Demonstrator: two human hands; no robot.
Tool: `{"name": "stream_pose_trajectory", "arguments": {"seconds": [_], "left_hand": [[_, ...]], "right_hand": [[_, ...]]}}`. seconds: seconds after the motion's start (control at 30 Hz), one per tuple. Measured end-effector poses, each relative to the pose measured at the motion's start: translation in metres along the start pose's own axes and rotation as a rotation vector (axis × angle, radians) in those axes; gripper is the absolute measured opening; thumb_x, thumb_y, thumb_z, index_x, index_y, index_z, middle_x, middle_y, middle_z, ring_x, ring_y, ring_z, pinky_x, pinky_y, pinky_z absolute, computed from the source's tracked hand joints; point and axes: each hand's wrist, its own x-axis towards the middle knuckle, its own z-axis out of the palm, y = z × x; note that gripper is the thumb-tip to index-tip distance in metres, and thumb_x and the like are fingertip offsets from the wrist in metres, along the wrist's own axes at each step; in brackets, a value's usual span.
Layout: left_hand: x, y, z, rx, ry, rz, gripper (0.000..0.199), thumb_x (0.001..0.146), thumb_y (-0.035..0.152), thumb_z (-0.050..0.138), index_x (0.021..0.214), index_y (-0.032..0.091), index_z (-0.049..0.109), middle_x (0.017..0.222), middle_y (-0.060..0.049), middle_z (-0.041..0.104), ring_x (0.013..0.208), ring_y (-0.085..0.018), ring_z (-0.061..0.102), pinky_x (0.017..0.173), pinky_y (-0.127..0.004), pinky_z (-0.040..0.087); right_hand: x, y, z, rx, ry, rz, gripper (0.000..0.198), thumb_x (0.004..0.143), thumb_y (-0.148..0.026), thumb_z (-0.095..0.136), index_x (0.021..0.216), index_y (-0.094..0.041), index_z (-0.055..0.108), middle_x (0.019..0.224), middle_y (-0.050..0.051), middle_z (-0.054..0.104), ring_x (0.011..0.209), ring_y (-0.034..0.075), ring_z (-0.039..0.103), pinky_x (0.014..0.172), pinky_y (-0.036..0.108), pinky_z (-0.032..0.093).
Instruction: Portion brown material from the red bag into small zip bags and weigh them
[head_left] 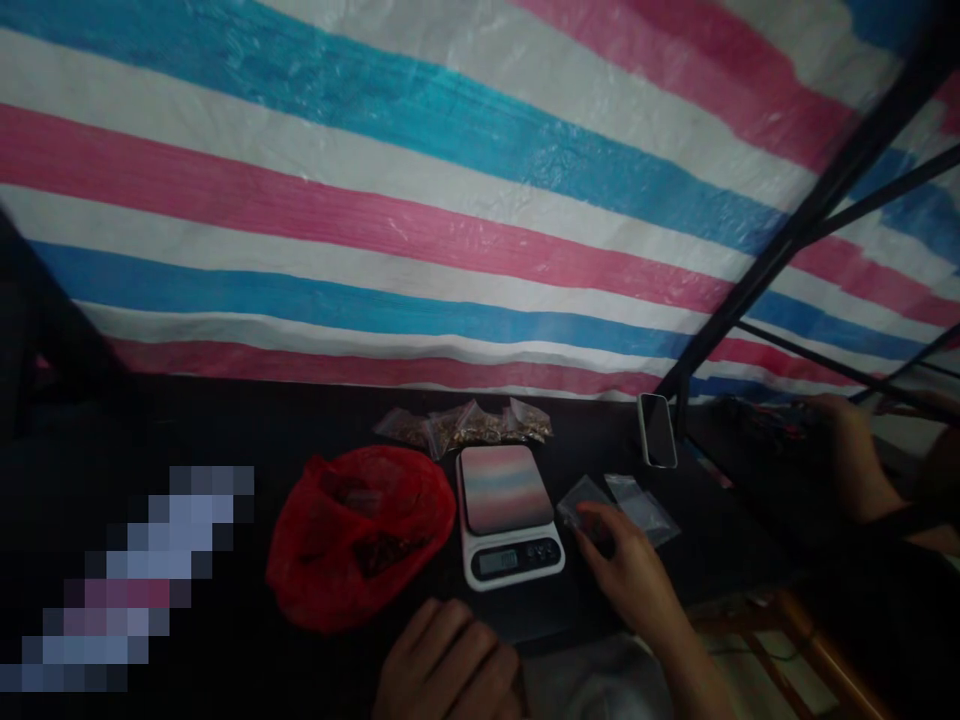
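Note:
Beside the scale, my right hand [626, 562] has its fingertips closed on a small clear plastic bag [581, 495] lying on the black table. More clear plastic bags [645, 510] lie flat just past that hand. My left hand [450, 662] rests at the near edge with its fingers curled under. Whatever it may hold is hidden. Between and beyond my hands stands a white digital kitchen scale [506, 500], its plate bare and its display too dim to read. Left of it sits an open red plastic bag [360, 540] with dark contents I cannot make out.
Several small filled clear bags [472, 425] lie in a row behind the scale. A phone [657, 430] leans by a black frame post [681, 400]. Striped plastic sheeting [412, 220] hangs behind the table. At the right, another person's arm [862, 460] reaches over dark items.

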Motion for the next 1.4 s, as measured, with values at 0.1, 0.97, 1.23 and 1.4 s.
{"name": "stream_pose_trajectory", "arguments": {"seconds": [0.1,0.97,1.23,1.4], "left_hand": [[-0.006,0.003,0.003,-0.023,-0.007,-0.045,0.027,0.092,0.005,0.048,0.091,0.024,0.068,0.071,0.003,0.075,0.069,-0.016,0.071,0.079,-0.033,0.054],[0.002,-0.071,-0.065,0.528,-0.559,-0.658,0.032,0.094,0.014,0.052,0.119,0.019,0.070,0.115,-0.011,0.077,0.088,-0.026,0.077,0.082,-0.041,0.057],[0.019,-0.091,-0.077,0.581,-0.702,-0.749,0.026,0.096,0.011,0.047,0.105,0.019,0.070,0.107,-0.011,0.076,0.099,-0.030,0.074,0.082,-0.041,0.050],[0.026,-0.091,-0.078,0.565,-0.605,-0.768,0.026,0.096,0.008,0.044,0.098,0.020,0.068,0.100,-0.009,0.073,0.093,-0.028,0.072,0.081,-0.040,0.049]], "right_hand": [[0.001,-0.001,-0.004,0.058,0.150,0.018,0.030,0.087,-0.037,0.060,0.104,-0.020,0.076,0.084,0.007,0.078,0.072,0.026,0.072,0.073,0.040,0.060],[0.063,-0.198,0.077,-0.458,-0.539,-0.544,0.027,0.091,-0.007,0.058,0.111,-0.019,0.071,0.110,0.011,0.079,0.099,0.027,0.076,0.089,0.036,0.049],[0.078,-0.202,0.058,-0.694,-0.370,-0.407,0.040,0.100,-0.003,0.042,0.115,-0.015,0.076,0.120,0.020,0.073,0.101,0.031,0.076,0.082,0.039,0.053],[0.069,-0.210,0.053,-0.540,-0.394,-0.503,0.031,0.094,-0.009,0.058,0.117,-0.016,0.078,0.125,0.018,0.071,0.122,0.034,0.066,0.102,0.045,0.050]]}}
